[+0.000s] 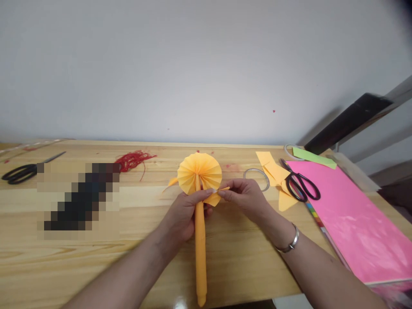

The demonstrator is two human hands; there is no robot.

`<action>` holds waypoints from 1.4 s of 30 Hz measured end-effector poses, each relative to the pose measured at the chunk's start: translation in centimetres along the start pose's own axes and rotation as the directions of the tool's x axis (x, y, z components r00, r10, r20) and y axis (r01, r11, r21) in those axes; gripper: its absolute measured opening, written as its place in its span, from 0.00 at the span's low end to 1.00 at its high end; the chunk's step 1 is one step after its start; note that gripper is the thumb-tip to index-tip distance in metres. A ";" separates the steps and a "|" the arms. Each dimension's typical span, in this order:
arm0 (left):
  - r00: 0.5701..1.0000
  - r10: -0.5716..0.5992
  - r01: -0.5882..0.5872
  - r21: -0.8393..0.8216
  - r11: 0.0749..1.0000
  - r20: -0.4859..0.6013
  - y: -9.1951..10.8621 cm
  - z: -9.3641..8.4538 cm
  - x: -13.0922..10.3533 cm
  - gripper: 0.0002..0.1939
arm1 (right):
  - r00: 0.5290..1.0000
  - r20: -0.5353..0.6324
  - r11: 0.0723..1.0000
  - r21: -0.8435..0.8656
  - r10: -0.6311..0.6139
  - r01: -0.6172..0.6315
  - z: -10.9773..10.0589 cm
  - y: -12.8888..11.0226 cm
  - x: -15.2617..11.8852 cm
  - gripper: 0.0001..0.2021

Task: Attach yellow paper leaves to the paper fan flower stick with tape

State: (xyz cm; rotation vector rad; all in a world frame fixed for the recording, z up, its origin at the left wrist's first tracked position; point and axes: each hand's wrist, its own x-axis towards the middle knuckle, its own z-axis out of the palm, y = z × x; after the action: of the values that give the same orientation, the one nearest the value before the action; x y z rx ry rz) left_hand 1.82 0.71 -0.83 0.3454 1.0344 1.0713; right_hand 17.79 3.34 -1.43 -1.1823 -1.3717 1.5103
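I see my left grip [184, 213] hold a round, folded orange paper fan [200, 165]. My right grip [246, 198] pinches an orange paper tip [225, 189].

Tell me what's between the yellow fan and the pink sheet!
In the head view, between the fan and the pink sheet are the right hand, a thin ring and yellow paper pieces; black-handled scissors overlap the sheet's edge.
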 end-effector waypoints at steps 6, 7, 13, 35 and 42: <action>1.000 0.000 0.000 0.006 1.000 0.004 0.1 0.2 0.0 0.06 | 1.000 -0.021 1.000 -0.020 0.001 -0.001 0.1 -0.3 -0.1 0.08; 1.000 -0.002 0.002 0.007 1.000 0.002 0.1 0.2 0.0 0.06 | 1.000 -0.026 1.000 -0.022 0.004 -0.005 0.1 -0.4 -0.1 0.08; 1.000 -0.008 0.009 0.012 1.000 -0.013 0.2 0.3 -0.2 0.06 | 1.000 -0.026 0.999 -0.038 0.017 -0.018 0.2 -0.7 -0.2 0.07; 1.000 0.028 -0.028 0.062 0.998 0.009 0.1 0.1 0.0 0.08 | 0.999 -0.002 0.999 0.015 -0.045 0.045 0.2 0.0 0.0 0.09; 0.999 0.028 -0.030 0.070 0.997 0.036 0.1 0.1 0.0 0.08 | 0.996 0.088 0.999 0.039 -0.020 0.017 0.2 0.2 0.0 0.09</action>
State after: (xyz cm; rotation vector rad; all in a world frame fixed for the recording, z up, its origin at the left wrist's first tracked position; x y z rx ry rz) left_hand 1.89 0.75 -0.70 0.4360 1.0409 1.0529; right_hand 17.62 3.29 -1.63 -1.0879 -1.4016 1.5855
